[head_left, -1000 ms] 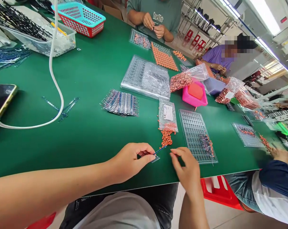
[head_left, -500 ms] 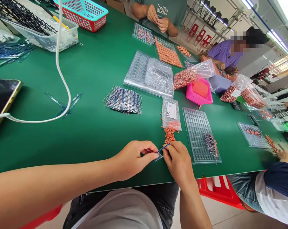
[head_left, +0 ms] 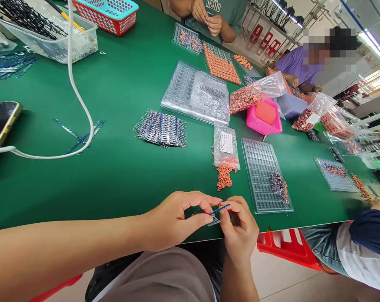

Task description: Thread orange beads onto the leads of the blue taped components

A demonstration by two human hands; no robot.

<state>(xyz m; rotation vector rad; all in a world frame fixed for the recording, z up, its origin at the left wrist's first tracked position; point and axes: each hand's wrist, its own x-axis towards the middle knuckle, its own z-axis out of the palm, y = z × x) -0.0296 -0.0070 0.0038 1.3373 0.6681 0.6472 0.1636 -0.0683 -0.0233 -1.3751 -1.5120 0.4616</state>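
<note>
My left hand point(head_left: 180, 218) is closed, its thumb and fingertips pinching a thin blue circuit-board strip point(head_left: 220, 209) that slants up to the right. Beneath the strip, a small grey-blue piece point(head_left: 213, 221) partly shows by the left thumb. My right hand point(head_left: 240, 228) is closed at the strip's right end, its thumb and index finger meeting there. A tiny orange spot shows between the fingertips of both hands, apparently a small orange ring-like part, mostly hidden. Just beyond the hands lies a pile of such orange parts point(head_left: 224, 178), spilling from a labelled clear bag point(head_left: 226, 147).
A clear tray point(head_left: 259, 167) with wired parts lies right of the pile. Stacked strips point(head_left: 161, 129), a clear tray stack point(head_left: 177, 92) and a pink basket point(head_left: 263, 126) stand farther back. A white cable point(head_left: 83, 100) crosses the left side. Co-workers sit across and at right.
My right hand has moved back from the orange pile toward my body, its fingers now at the strip's end. My left hand has shifted slightly right with the strip.
</note>
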